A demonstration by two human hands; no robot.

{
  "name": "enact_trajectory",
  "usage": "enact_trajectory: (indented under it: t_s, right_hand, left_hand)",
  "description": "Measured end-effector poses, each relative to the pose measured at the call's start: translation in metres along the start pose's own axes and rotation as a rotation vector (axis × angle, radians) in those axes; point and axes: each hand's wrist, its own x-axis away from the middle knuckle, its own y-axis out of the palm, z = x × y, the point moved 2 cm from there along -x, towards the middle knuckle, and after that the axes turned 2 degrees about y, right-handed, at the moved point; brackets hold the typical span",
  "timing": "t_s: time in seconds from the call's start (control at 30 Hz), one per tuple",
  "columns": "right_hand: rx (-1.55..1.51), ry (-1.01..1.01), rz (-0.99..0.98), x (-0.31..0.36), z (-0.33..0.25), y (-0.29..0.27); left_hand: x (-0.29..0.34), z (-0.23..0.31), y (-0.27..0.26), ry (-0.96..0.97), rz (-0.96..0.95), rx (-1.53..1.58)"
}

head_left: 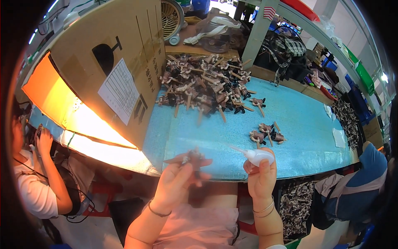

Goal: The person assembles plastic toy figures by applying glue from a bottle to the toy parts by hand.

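At far left a cardboard box stands on the blue table; near its front edge the left hand pinches a small brown figure, blurred, and just right of it the right hand grips a white squeeze bottle, nozzle aimed left at the figure; a pile of figures lies farther back

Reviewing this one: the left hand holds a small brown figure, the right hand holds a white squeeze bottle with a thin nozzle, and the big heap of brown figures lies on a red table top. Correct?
Not quite. The head view shows the heap of small brown figures on a light blue table top, not a red one. The rest stands: the left hand holds a small brown figure, and the right hand holds the white squeeze bottle with a thin nozzle.
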Motion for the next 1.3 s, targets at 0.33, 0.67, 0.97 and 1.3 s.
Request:
enact_trajectory:
  t_s: [0.33, 0.67, 0.97, 1.3]
  right_hand:
    - [0.279, -0.331, -0.013, 0.01, -0.05, 0.015]
    - [0.583, -0.691, -0.174, 0.038, -0.068, 0.033]
    - [0.619, -0.662, -0.218, 0.037, -0.067, 0.032]
    - [0.634, -0.631, -0.208, 0.038, -0.068, 0.031]
  left_hand:
    - [0.011, 0.007, -0.003, 0.79, 0.008, -0.967]
    - [0.02, 0.028, 0.021, 1.144, 0.053, -1.397]
    - [0.018, 0.027, 0.02, 1.23, 0.08, -1.384]
    - [0.021, 0.029, 0.024, 1.132, 0.084, -1.432]
